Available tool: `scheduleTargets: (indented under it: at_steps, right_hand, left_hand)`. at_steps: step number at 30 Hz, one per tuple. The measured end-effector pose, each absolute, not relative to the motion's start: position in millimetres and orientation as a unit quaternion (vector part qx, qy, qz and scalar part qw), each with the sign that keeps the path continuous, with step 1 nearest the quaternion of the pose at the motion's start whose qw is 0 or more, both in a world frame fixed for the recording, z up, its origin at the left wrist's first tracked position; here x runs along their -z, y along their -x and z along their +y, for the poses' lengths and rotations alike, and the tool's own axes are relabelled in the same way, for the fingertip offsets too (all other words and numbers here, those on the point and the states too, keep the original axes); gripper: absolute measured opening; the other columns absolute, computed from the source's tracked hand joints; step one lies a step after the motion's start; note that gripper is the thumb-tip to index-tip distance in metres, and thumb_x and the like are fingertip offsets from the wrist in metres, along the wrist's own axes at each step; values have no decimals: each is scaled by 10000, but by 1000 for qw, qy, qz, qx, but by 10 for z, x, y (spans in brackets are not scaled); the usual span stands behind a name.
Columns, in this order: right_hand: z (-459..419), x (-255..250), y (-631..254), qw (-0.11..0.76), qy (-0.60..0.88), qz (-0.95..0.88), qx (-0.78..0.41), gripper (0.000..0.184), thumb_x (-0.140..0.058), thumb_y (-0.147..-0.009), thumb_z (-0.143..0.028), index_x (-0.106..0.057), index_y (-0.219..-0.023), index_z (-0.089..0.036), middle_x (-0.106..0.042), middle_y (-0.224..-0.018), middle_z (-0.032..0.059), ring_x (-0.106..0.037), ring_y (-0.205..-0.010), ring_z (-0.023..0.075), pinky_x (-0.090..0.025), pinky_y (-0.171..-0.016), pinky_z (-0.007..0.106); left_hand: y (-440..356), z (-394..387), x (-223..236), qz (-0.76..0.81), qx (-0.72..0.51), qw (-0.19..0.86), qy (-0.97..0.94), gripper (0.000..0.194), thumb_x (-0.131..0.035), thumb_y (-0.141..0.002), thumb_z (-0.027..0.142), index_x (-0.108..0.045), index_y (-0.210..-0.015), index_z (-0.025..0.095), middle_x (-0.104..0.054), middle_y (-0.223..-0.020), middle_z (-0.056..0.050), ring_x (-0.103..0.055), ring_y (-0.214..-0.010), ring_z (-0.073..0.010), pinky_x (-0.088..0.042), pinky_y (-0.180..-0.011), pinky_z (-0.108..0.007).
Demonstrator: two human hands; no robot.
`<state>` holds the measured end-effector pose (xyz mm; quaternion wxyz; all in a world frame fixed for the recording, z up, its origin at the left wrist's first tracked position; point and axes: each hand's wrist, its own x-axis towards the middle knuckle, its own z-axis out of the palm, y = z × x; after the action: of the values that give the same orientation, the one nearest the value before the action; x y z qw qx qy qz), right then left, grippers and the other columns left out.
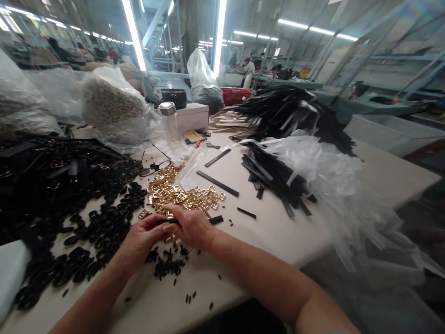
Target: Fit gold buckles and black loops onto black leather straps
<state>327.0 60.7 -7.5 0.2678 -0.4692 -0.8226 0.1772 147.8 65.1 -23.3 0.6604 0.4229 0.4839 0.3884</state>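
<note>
Between my two hands runs a black strap (216,220), its flat end sticking out to the right past my right hand. My left hand (142,235) pinches the strap near its other end. My right hand (195,226) is closed on it too, fingers meeting those of my left. Whether a buckle sits on the strap there is hidden by the fingers. Just beyond my hands lies a heap of gold buckles (184,198). Small black loops (168,266) are piled on the table just in front of my wrists.
Black rings and loops (93,227) spread at the left beside a mound of finished-looking black straps (52,171). Glasses (155,168), a glass bottle (169,121) and a white box (191,117) stand behind. Black strips (274,176) lie right, near clear plastic wrap (333,181).
</note>
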Motion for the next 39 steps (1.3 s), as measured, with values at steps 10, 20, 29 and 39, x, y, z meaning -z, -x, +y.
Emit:
scheduleTargets:
  at_steps: [10, 20, 29, 39]
  right_hand:
    - [730, 61, -3401, 252, 421, -868, -73, 283, -518, -948, -397, -574, -782, -176, -669, -736, 17, -574, -624, 128, -284, -552, 245]
    - [781, 1, -3535, 284, 449, -847, -20, 234, -459, -937, -268, -585, -766, -170, -628, -744, 19, -503, -608, 115, -284, -562, 256]
    - [825, 91, -3536, 292, 472, -832, -13, 202, -478, -933, -276, -604, -812, -173, -646, -778, 23, -525, -630, 122, -296, -580, 258]
    - [816, 66, -3487, 259, 486, -834, -46, 217, -462, -948, -266, -597, -802, -179, -651, -799, 20, -574, -722, 128, -361, -650, 236]
  left_hand:
    - [-1474, 646, 3, 523, -385, 526, -549, 280, -723, -705, 410, -712, -816, 152, -691, -676, -29, -615, -619, -165, -491, -585, -261]
    - [-1404, 629, -1, 521, -278, 417, -691, 217, -676, -765, 404, -676, -760, 187, -645, -675, 1, -575, -615, -149, -450, -592, -257]
    - [-1520, 529, 11, 467, -125, 165, -860, 83, -604, -850, 278, -676, -853, 237, -635, -938, -36, -600, -853, -197, -453, -759, -300]
    - [-1440, 628, -36, 425, -113, 239, -866, 97, -577, -827, 178, -661, -852, 218, -609, -910, -36, -601, -840, -181, -459, -733, -259]
